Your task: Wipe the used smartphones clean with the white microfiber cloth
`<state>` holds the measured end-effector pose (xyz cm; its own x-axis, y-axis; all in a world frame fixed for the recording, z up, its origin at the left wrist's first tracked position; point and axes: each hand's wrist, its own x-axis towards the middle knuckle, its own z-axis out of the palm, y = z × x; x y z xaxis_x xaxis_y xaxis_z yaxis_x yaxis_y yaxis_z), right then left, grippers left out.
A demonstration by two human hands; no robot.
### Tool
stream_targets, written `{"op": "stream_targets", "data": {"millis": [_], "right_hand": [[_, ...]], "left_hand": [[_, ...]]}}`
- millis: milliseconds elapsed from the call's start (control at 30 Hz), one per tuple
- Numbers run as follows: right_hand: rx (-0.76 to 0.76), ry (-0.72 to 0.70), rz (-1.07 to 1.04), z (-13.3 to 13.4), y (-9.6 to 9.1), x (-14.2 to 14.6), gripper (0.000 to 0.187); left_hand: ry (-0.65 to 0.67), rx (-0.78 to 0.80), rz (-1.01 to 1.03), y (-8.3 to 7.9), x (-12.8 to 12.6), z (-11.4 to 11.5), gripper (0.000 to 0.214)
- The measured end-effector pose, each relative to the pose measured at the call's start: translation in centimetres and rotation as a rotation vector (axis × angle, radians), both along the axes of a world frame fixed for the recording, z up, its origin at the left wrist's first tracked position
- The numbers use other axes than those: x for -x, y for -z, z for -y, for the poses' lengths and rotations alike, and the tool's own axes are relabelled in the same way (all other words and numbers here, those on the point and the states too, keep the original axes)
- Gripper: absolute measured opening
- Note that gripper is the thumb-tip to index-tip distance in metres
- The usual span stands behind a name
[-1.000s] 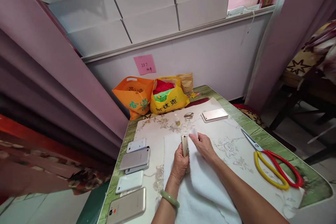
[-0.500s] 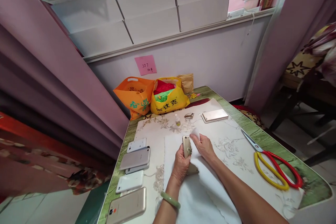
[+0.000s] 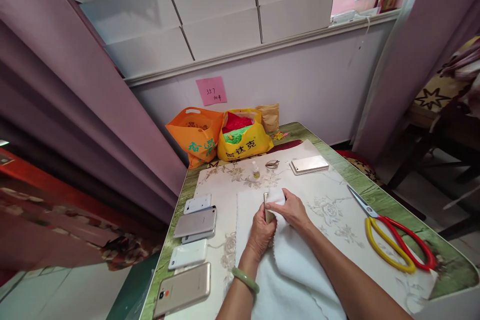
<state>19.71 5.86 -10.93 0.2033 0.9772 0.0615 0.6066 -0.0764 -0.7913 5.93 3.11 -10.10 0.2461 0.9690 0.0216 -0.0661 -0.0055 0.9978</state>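
My left hand (image 3: 263, 232) is closed around a gold phone (image 3: 267, 206), held on edge above a white cloth (image 3: 296, 265) spread on the table. My right hand (image 3: 290, 208) pinches a fold of that white cloth and presses it against the phone's side. A green bangle (image 3: 245, 280) sits on my left wrist.
Several phones (image 3: 195, 222) lie in a column along the table's left side, another phone (image 3: 309, 164) at the back. Red and yellow scissors (image 3: 390, 235) lie at the right. Orange bag (image 3: 195, 137), yellow bag (image 3: 243, 141), small bottle (image 3: 255, 170) and glasses (image 3: 272, 164) stand at the far end.
The phone has turned from showing its back to standing on edge in my left hand. My right hand with the cloth has shifted along it.
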Motion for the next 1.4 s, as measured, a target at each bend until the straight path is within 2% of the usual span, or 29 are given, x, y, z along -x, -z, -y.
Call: {"op": "stream_targets", "data": {"millis": [67, 167, 367, 500, 567, 733, 900, 967, 1067, 1200, 1267, 1333, 1400], "right_hand": [[0.017, 0.066, 0.010, -0.1, -0.1, 0.2, 0.049], [0.024, 0.144, -0.019, -0.3, -0.2, 0.3, 0.057], [-0.043, -0.051, -0.105, -0.1, 0.3, -0.3, 0.041], [-0.054, 0.059, -0.121, -0.2, 1.0, -0.3, 0.054], [-0.057, 0.079, -0.093, -0.3, 1.1, -0.1, 0.057], [-0.077, -0.067, -0.066, 0.2, 0.9, 0.5, 0.054], [-0.105, -0.373, 0.016, 1.2, 0.4, 1.1, 0.049], [-0.126, -0.460, 0.039, 1.4, 0.2, 1.1, 0.045], [-0.124, -0.504, 0.023, 1.7, -0.2, 1.0, 0.042], [-0.092, -0.414, -0.090, 1.7, 0.0, 1.1, 0.042], [-0.088, -0.326, -0.197, 1.5, 0.5, 1.2, 0.044], [-0.092, -0.222, -0.326, 1.2, 1.0, 1.1, 0.046], [-0.095, -0.114, -0.455, 0.9, 1.4, 0.8, 0.049]], "left_hand": [[0.012, 0.008, 0.004, -0.1, -0.1, 0.0, 0.036], [0.021, 0.075, 0.030, -0.1, -0.1, 0.1, 0.034], [0.003, 0.098, 0.023, 0.0, 0.2, 0.1, 0.030], [0.059, 0.126, 0.098, -0.1, 0.3, 0.1, 0.029], [0.036, 0.134, 0.121, 0.0, 0.2, 0.2, 0.033], [-0.177, 0.207, 0.286, 0.5, -0.1, 0.1, 0.045], [-0.530, 0.260, 0.534, 1.1, 0.2, -0.5, 0.046], [-0.598, 0.281, 0.589, 1.2, 0.3, -0.7, 0.048], [-0.612, 0.272, 0.616, 1.5, 0.4, -0.8, 0.050], [-0.603, 0.221, 0.668, 1.5, 0.2, -0.8, 0.046], [-0.557, 0.263, 0.758, 1.2, 0.1, -0.9, 0.045], [-0.521, 0.330, 0.832, 0.8, 0.1, -0.9, 0.052], [-0.522, 0.359, 0.822, 0.7, 0.2, -0.9, 0.052]]}}
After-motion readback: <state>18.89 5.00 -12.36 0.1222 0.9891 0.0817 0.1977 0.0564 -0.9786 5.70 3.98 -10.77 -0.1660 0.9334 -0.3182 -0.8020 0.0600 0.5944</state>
